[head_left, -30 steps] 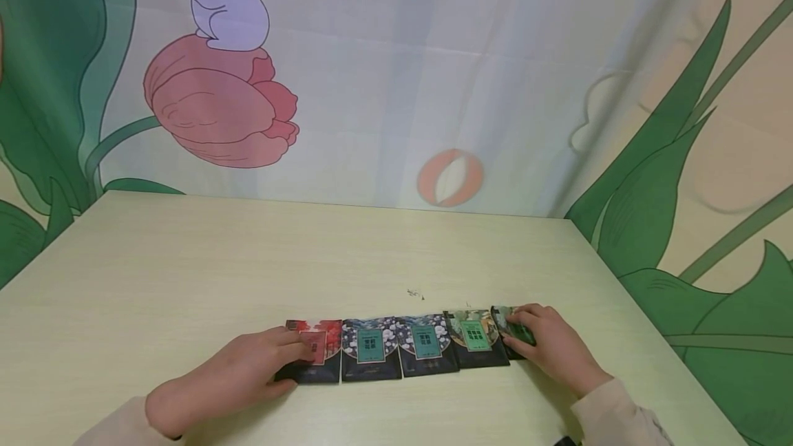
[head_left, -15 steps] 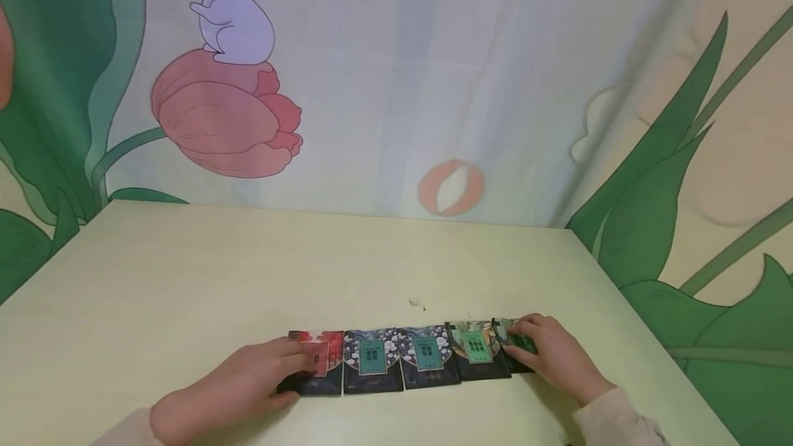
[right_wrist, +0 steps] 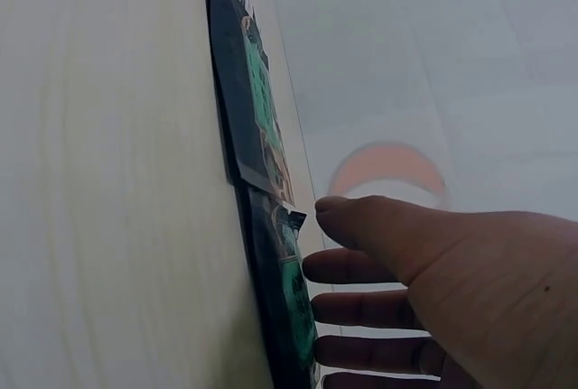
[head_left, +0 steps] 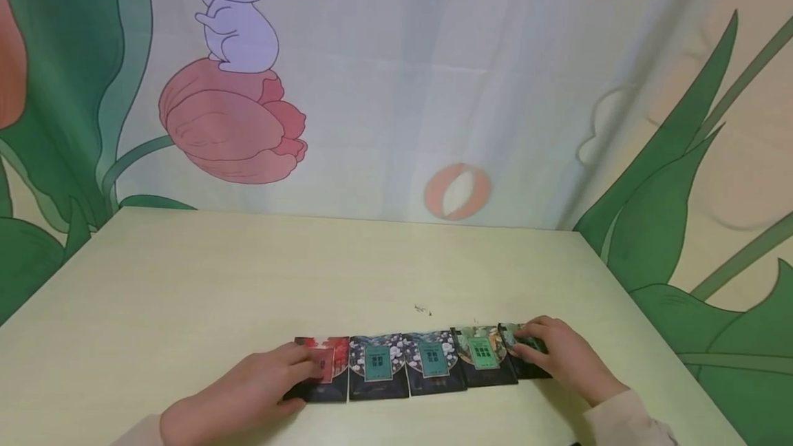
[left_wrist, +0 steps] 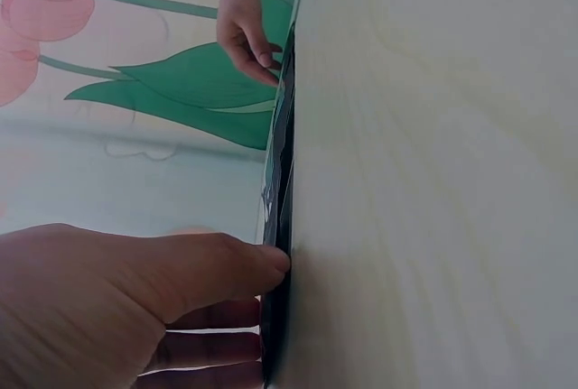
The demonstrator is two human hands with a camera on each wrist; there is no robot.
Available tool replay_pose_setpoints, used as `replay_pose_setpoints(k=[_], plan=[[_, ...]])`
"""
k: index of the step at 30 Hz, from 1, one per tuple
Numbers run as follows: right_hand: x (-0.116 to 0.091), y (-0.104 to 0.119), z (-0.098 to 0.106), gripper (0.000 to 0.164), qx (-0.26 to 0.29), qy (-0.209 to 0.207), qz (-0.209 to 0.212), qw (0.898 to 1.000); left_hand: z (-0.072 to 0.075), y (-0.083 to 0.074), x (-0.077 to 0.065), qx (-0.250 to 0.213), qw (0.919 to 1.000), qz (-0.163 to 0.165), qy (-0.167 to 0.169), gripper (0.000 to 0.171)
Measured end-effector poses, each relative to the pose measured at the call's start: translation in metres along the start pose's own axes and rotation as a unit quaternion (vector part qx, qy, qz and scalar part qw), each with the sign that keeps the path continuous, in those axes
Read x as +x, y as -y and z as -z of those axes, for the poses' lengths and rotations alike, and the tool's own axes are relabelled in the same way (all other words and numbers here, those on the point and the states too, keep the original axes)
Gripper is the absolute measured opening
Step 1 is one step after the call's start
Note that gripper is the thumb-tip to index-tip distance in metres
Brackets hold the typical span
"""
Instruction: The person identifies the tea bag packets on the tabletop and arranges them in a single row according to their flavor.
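Note:
Several flat sachets lie side by side in one row on the table. At the left end is a red sachet (head_left: 337, 367), partly covered by the fingers of my left hand (head_left: 248, 391); in the left wrist view the thumb (left_wrist: 244, 267) touches the row's near edge. To its right come two dark blue floral sachets (head_left: 378, 363) with teal labels, then a green-labelled sachet (head_left: 483, 356). My right hand (head_left: 573, 362) lies over the rightmost green sachet (head_left: 528, 369), hiding much of it. From the right wrist, its fingers look extended beside that sachet (right_wrist: 293, 303).
The pale wooden table (head_left: 248, 274) reaches back to a printed curtain (head_left: 372, 88) with a rabbit and flowers. Small dark marks (head_left: 423, 309) show on the tabletop behind the row. A small dark object peeks in at the bottom edge near the right sleeve (head_left: 626, 418).
The head view has tilted up slightly, so the row and both hands sit lower in it. Both hands stay at the two end sachets; the row looks the same.

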State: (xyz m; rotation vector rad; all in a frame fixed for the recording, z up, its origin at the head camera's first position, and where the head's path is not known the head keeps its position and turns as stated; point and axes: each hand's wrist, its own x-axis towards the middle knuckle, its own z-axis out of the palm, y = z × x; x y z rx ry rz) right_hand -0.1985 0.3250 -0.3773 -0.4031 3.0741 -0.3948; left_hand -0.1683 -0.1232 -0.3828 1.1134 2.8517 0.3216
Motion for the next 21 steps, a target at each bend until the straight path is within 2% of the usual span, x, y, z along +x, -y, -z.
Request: replay_pose_setpoints(k=[6, 15, 18, 21], plan=[[0.0, -0.0001, -0.0017, 0.031, 0.005, -0.007, 0.004, 1.0, 0.0006, 0.0003, -0.0015, -0.012, 0.9999, 0.001, -0.008, 0.036], [0.0028, 0.0022, -0.0047, 0.026, 0.015, -0.03, 0.002, 0.999, 0.0023, 0.001, -0.0023, -0.001, 1.0, -0.006, -0.003, 0.036], [0.003, 0.0047, -0.0057, 0.028, 0.011, -0.044, 0.01, 0.999, 0.0033, 0.0011, -0.0016, -0.001, 1.0, 0.004, -0.001, 0.038], [0.0034, 0.0075, -0.0067, 0.035, 0.008, -0.063, 0.019, 0.998, 0.0043, 0.0034, -0.0006, 0.008, 0.9998, 0.006, -0.017, 0.043]])
